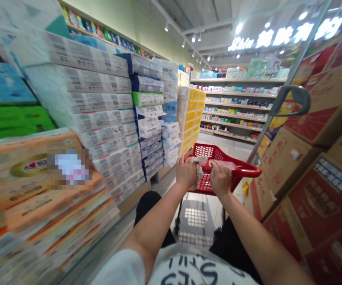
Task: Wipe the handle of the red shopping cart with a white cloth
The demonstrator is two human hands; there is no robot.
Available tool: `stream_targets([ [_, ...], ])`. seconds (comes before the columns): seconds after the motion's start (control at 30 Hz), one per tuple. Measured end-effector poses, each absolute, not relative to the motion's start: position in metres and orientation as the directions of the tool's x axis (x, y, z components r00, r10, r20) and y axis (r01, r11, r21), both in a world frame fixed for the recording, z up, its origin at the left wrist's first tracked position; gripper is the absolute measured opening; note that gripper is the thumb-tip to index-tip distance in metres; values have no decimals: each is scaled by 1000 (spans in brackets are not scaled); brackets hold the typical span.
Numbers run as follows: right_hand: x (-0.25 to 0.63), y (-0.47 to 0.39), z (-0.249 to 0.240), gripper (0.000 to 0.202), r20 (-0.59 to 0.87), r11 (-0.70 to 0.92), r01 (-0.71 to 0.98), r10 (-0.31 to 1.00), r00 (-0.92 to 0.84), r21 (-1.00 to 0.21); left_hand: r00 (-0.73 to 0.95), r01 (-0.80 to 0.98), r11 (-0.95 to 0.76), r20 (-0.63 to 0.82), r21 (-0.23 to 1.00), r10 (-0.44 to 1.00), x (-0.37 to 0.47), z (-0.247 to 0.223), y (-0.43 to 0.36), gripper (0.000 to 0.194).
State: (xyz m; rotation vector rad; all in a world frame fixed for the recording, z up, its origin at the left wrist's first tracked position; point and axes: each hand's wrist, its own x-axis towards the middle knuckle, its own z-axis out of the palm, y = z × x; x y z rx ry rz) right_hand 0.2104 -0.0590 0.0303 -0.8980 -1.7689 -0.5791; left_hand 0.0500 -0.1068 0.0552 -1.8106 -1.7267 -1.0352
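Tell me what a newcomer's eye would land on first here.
Probably the bright red shopping cart just ahead, with the left hand and right hand on its handle and a crumpled cloth beside the left. Then the tall stacks of wrapped packs on the left, orange packs nearest. Upper right, a glowing white sign shows above the shelves.

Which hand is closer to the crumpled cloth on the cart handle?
Left. The left hand touches the left side of the cloth; the right hand grips the red handle, slightly beyond it to the right.
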Motion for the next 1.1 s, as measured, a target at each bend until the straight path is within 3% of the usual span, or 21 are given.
stream_targets([
  [0.13, 210, -59, 30, 35, 924, 604, 797, 323, -205, -34, 120, 965, -252, 746, 66, 655, 57, 56, -110, 38],
  [0.3, 210, -59, 31, 31, 931, 598, 802, 302, -203, -20, -84, 976, -96, 742, 197, 665, 56, 62, -108, 30],
  [0.47, 211, -59, 30, 31, 925, 575, 818, 315, -212, -9, 107, 968, -240, 745, 72, 658, 64, 59, -107, 36],
  [0.63, 212, -59, 30, 33, 913, 576, 817, 324, -247, 17, -52, 977, -120, 736, 179, 675, 60, 61, -103, 29],
  [0.83, 212, -61, 31, 32, 917, 546, 838, 328, -229, 14, 78, 966, -238, 754, 105, 652, 67, 57, -102, 31],
  [1.03, 217, -62, 30, 35, 905, 582, 813, 344, -252, 6, -27, 972, -156, 744, 175, 668, 73, 63, -101, 24],
  [1.1, 218, -62, 30, 34, 905, 574, 819, 345, -249, 6, 23, 968, -201, 748, 148, 663, 75, 64, -101, 25],
])
